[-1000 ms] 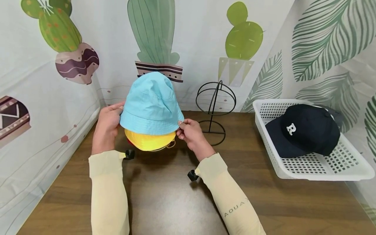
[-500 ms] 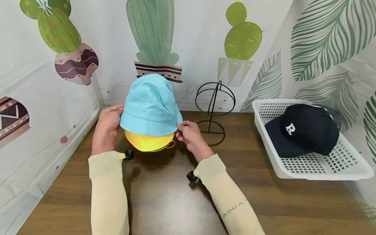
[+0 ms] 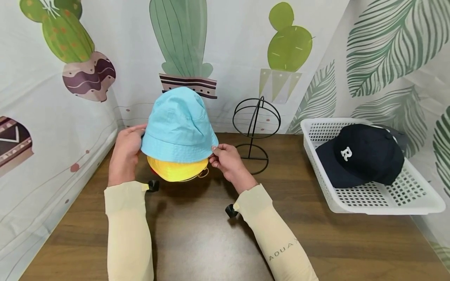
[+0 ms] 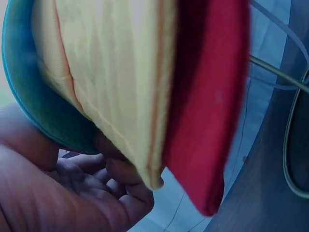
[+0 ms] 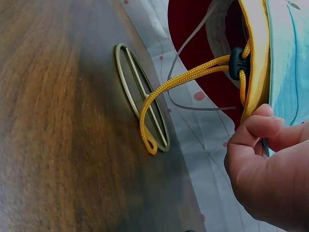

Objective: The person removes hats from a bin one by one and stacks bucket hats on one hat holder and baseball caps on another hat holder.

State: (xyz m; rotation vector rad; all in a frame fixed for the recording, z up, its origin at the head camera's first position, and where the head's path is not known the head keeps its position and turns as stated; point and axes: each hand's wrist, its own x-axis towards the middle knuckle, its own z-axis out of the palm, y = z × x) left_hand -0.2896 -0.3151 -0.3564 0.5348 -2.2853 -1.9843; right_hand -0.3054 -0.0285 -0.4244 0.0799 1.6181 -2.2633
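A light blue bucket hat (image 3: pixel 181 125) sits over a yellow bucket hat (image 3: pixel 177 169), whose brim shows below it. Inside or beneath the yellow one, the left wrist view shows a red hat's brim (image 4: pixel 207 106). My left hand (image 3: pixel 124 156) holds the blue brim at its left edge, thumb outside, with some fingertips hidden behind the fabric. At the right edge my right hand (image 3: pixel 230 162) pinches the same brim between thumb and curled fingers. A yellow drawcord (image 5: pixel 183 79) with a black toggle (image 5: pixel 238 64) hangs from the yellow hat. What supports the hats is hidden.
A black wire hat stand (image 3: pixel 251 136) stands bare to the right of the hats. Farther right, a white basket (image 3: pixel 372 201) holds a navy cap (image 3: pixel 367 156) with a white R and something grey behind it. Below the hats lies a wire ring with a crossbar (image 5: pixel 142 96).
Both hands keep their hold on the blue brim and the hats stay almost in place. The brim's right side has come slightly lower and leftward; the head view has shifted a little.
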